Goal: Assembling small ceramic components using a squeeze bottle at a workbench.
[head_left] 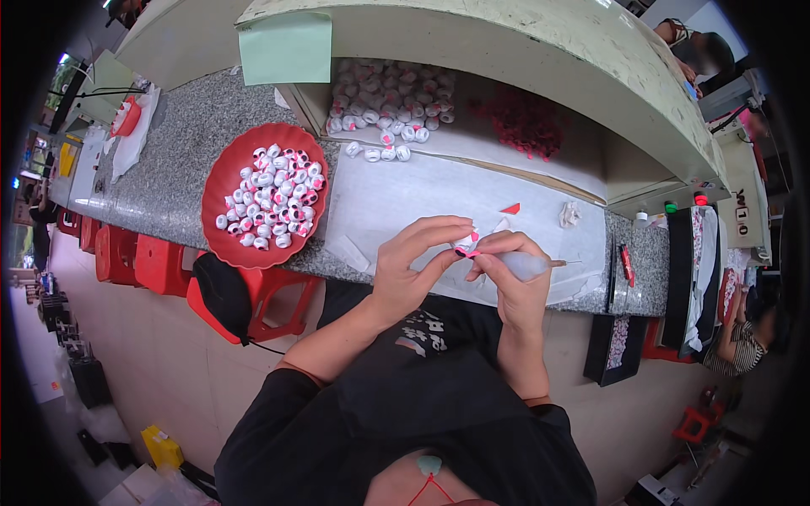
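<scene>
My left hand (403,268) pinches a small round white piece (466,241) with pink and black parts, held above the paper-covered worktop. Fingertips of my right hand (521,291) meet it from the other side, at a small pink part (469,253). Tucked in that same right hand is a translucent squeeze bottle (525,266), its thin needle tip pointing right. Fingers hide much of the small piece. To the left, a red scalloped bowl (221,169) holds several similar white, pink and black pieces (272,196).
Under the pale green shelf (506,34) lie many white pieces (392,97) and a heap of dark pink parts (527,126). A red scrap (510,208) and crumpled tissue (570,214) rest on the white paper (380,194). A red marker (627,266) lies at right; red stools (278,295) stand below left.
</scene>
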Action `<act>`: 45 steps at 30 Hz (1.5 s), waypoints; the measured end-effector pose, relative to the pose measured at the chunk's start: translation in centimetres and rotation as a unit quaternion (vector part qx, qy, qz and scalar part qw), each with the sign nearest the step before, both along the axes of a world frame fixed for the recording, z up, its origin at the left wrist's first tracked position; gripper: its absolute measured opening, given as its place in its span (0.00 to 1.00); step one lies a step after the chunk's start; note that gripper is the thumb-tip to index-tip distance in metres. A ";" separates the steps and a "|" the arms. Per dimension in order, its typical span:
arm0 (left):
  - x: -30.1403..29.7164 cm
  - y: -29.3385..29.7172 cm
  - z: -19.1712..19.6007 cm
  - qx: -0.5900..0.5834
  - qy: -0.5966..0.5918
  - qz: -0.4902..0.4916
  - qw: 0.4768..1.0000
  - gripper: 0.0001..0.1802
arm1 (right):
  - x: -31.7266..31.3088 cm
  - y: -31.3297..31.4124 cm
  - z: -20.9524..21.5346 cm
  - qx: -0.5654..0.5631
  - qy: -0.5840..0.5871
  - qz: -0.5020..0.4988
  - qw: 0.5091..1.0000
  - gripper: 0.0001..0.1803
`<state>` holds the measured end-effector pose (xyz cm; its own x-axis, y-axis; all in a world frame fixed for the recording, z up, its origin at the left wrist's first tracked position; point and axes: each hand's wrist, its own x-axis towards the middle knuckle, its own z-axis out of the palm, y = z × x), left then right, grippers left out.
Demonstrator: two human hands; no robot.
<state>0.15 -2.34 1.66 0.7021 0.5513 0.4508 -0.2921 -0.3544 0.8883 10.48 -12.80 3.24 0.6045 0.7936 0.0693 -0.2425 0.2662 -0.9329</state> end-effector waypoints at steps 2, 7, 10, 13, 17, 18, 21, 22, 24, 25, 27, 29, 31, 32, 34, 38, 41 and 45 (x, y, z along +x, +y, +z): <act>0.0 0.0 0.3 -0.006 -0.003 -0.009 1.000 0.14 | -0.1 0.0 0.0 -0.006 -0.007 -0.008 1.000 0.05; -0.5 0.1 0.2 -0.050 -0.025 -0.052 0.997 0.14 | -0.7 0.1 -0.3 -0.005 -0.057 -0.038 0.998 0.09; -0.6 -0.2 0.7 -0.237 -0.064 -0.095 0.965 0.14 | -0.7 0.0 0.1 0.005 -0.053 -0.038 0.998 0.14; -0.9 -0.1 1.0 -0.312 -0.053 -0.123 0.941 0.13 | -0.3 -0.1 0.8 0.010 -0.021 0.067 0.997 0.17; -1.1 0.0 0.4 -0.299 -0.046 -0.161 0.940 0.13 | -0.6 0.0 0.9 -0.014 -0.007 0.062 0.998 0.15; -1.2 0.1 0.3 -0.301 -0.044 -0.174 0.937 0.13 | -0.6 -0.2 0.6 -0.014 -0.007 0.063 0.998 0.15; -0.8 0.3 0.2 -0.254 -0.050 -0.185 0.948 0.09 | -0.4 -0.5 0.1 0.012 0.003 0.063 0.998 0.14; -0.9 0.3 0.2 -0.255 -0.050 -0.184 0.948 0.09 | -0.4 -0.5 0.1 0.021 -0.003 0.072 0.997 0.14; -0.9 0.3 0.1 -0.197 -0.068 -0.176 0.962 0.09 | -0.4 -0.5 0.1 0.029 -0.008 0.081 0.996 0.14; -0.9 0.2 0.1 -0.198 -0.069 -0.176 0.962 0.09 | -0.5 -0.5 0.1 0.032 -0.006 0.079 0.996 0.13; -0.9 0.1 0.0 -0.206 -0.078 -0.177 0.959 0.13 | -0.6 -0.5 0.2 0.035 -0.005 0.077 0.996 0.13; -0.9 0.1 0.4 -0.213 -0.070 -0.179 0.958 0.13 | -0.8 -0.5 0.4 0.023 0.029 0.053 0.998 0.13; -1.0 0.1 0.5 -0.220 -0.060 -0.180 0.957 0.13 | -0.7 -0.5 0.6 0.003 0.002 0.051 0.999 0.14; -1.0 -0.1 0.4 -0.218 -0.065 -0.158 0.961 0.12 | -0.7 -0.5 0.7 -0.018 -0.025 0.049 0.998 0.14; -1.0 -0.3 0.1 -0.216 -0.070 -0.138 0.964 0.12 | -0.6 -0.5 1.0 -0.025 -0.031 0.053 0.998 0.14; -1.1 -0.5 -0.1 -0.159 -0.080 -0.107 0.978 0.13 | -0.9 -0.5 0.4 -0.010 -0.069 0.050 0.996 0.14; -1.1 -0.5 -0.2 -0.137 -0.076 -0.097 0.983 0.14 | -1.0 -0.5 0.1 -0.001 -0.058 0.049 0.997 0.15; -1.1 -0.7 -0.1 -0.192 -0.076 -0.131 0.970 0.12 | -0.7 -0.7 0.7 -0.011 0.031 0.075 0.997 0.15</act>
<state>-0.97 -3.06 1.60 0.7826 0.5104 0.3564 -0.4652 0.0990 0.8797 9.73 -13.52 3.92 0.4812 0.8764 0.0175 -0.3355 0.2026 -0.9200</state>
